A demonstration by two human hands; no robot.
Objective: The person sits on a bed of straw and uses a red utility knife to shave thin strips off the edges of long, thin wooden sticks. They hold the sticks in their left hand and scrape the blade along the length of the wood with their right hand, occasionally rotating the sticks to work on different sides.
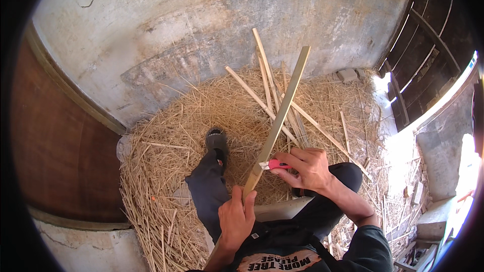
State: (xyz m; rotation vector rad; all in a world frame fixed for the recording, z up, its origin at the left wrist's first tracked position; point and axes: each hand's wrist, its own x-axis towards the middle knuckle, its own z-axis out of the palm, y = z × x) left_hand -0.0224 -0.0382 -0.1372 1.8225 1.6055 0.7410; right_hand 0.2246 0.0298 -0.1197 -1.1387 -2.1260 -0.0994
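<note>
My left hand (236,217) is closed around the lower part of a long bamboo strip (285,108), which slants up and to the right in front of me. A red utility knife (278,164) is gripped in my right hand (307,170). Its pale front end touches the strip a little above my left hand. Where the knife meets the strip, the surface below looks browner than the greenish length above. The strip's lower end is hidden behind my left hand and forearm.
Several pale bamboo strips (252,90) lie crossed ahead, some leaning on the stained wall (201,35). Straw and shavings (161,171) cover the floor around my shoe (217,143). A brown door panel (65,141) stands at left, dark wooden slats (428,35) at right.
</note>
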